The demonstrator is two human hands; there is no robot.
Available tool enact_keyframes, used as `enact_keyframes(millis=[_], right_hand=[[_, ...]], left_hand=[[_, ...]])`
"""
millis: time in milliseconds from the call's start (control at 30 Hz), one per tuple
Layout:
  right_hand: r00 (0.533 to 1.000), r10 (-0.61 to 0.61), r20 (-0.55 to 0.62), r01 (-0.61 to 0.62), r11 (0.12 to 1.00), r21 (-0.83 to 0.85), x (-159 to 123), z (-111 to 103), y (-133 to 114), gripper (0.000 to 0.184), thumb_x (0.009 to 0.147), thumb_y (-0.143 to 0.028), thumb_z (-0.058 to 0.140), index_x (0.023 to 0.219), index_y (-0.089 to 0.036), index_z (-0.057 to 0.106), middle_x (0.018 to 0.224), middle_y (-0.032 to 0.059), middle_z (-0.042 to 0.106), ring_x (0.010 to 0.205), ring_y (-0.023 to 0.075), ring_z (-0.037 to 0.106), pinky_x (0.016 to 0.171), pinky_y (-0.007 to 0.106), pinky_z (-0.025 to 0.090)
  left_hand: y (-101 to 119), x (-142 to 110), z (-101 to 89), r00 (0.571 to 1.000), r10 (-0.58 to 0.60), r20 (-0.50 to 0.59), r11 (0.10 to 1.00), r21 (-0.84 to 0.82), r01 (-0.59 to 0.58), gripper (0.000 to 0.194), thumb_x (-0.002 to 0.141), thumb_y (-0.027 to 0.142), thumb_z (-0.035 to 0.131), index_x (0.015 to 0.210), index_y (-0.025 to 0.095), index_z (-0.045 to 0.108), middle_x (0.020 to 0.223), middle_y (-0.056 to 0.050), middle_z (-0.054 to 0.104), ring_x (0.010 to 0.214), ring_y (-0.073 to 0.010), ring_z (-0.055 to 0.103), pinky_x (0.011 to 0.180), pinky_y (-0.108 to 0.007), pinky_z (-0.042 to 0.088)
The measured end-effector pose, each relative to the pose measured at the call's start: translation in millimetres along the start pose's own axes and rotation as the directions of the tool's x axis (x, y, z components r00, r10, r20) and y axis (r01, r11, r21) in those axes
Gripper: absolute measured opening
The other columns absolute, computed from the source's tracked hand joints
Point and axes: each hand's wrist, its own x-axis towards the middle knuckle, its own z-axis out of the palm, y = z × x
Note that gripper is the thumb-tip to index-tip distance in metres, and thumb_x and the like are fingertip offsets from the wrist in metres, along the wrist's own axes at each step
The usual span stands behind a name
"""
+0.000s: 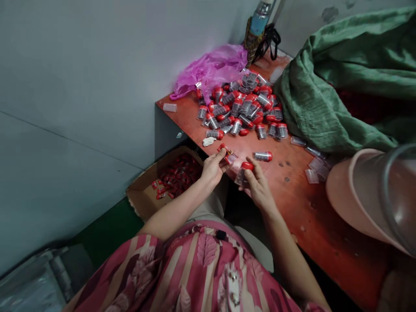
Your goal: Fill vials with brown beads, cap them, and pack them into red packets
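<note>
My left hand [212,168] is closed, thumb against fingers, on a small red printed piece [229,152] with a transparent part; its exact kind is too small to tell. My right hand [259,184] grips a small transparent container with a red cap [242,174], its cap end up. Both hands are close together over the near edge of the red table [286,195]. Just beyond the right hand, another red-capped container [262,156] lies on its side. A large heap of similar red-capped containers [240,104] covers the table farther back.
A cardboard box of small red pieces [177,177] stands below, left of the table. Behind the heap lie a pink plastic bag [217,65] and a bottle [260,19]. Rightward are a green cloth sack [312,99], loose transparent tubes [312,175] and a pink bucket [341,186].
</note>
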Motion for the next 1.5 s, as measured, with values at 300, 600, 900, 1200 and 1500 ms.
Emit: enact_keyframes(millis=[300, 600, 900, 1200, 1500], right_hand=[[0.985, -0.121, -0.12, 0.109, 0.989, -0.098, -25.6, 1.5, 0.8, 0.055, 0.081, -0.031, 0.056, 0.13, -0.027, 0.031, 0.09, 0.0024, 0.062, 0.072, 0.0143, 0.06, 0.062, 0.027, 0.051], [0.944, -0.188, -0.272, 0.16, 0.979, -0.124, -34.8, -1.7, 6.0, 0.051, 0.077, -0.033, 0.061, 0.122, -0.024, 0.04, 0.087, 0.0029, 0.065, 0.071, 0.0145, 0.063, 0.063, 0.028, 0.052], [0.961, -0.081, -0.265, 0.095, 0.995, 0.039, -37.3, -5.4, 2.1, 0.049, 0.073, -0.032, 0.066, 0.114, -0.024, 0.041, 0.079, -0.0007, 0.066, 0.064, 0.0138, 0.063, 0.057, 0.026, 0.052], [0.955, -0.103, -0.28, 0.113, 0.993, 0.021, -33.4, -4.4, 8.9, 0.049, 0.071, -0.032, 0.068, 0.111, -0.023, 0.043, 0.083, 0.002, 0.068, 0.069, 0.0162, 0.066, 0.066, 0.031, 0.055], [0.978, -0.006, -0.207, 0.029, 0.994, 0.108, -30.3, -5.1, 9.6, 0.052, 0.068, -0.032, 0.07, 0.112, -0.024, 0.043, 0.077, -0.0011, 0.068, 0.06, 0.0146, 0.064, 0.055, 0.027, 0.053]], left_hand=[[-15.5, -18.1, 15.4, 0.997, -0.028, 0.072, 0.997, 0.079, 0.022, 0.034, 0.058, 0.035, 0.078, 0.073, 0.012, 0.057, 0.065, -0.001, 0.063, 0.055, -0.0101, 0.059, 0.058, -0.023, 0.047], [-21.3, -29.6, 26.1, 0.963, -0.053, 0.263, 0.989, 0.147, 0.014, 0.036, 0.057, 0.036, 0.078, 0.076, 0.012, 0.059, 0.068, -0.001, 0.065, 0.059, -0.0111, 0.061, 0.063, -0.025, 0.048], [-25.6, -28.5, 20.6, 0.929, -0.099, 0.356, 0.944, 0.329, -0.026, 0.031, 0.061, 0.035, 0.076, 0.072, 0.007, 0.065, 0.062, -0.005, 0.065, 0.054, -0.0118, 0.059, 0.059, -0.026, 0.047], [-25.6, -26.1, 14.5, 0.92, -0.095, 0.381, 0.918, 0.391, -0.067, 0.033, 0.057, 0.031, 0.078, 0.078, 0.009, 0.067, 0.068, -0.004, 0.066, 0.059, -0.0133, 0.06, 0.059, -0.026, 0.047], [-24.0, -23.2, 6.8, 0.92, -0.118, 0.374, 0.905, 0.421, -0.055, 0.03, 0.059, 0.033, 0.076, 0.075, 0.009, 0.068, 0.064, -0.004, 0.065, 0.056, -0.0126, 0.059, 0.062, -0.028, 0.048]])
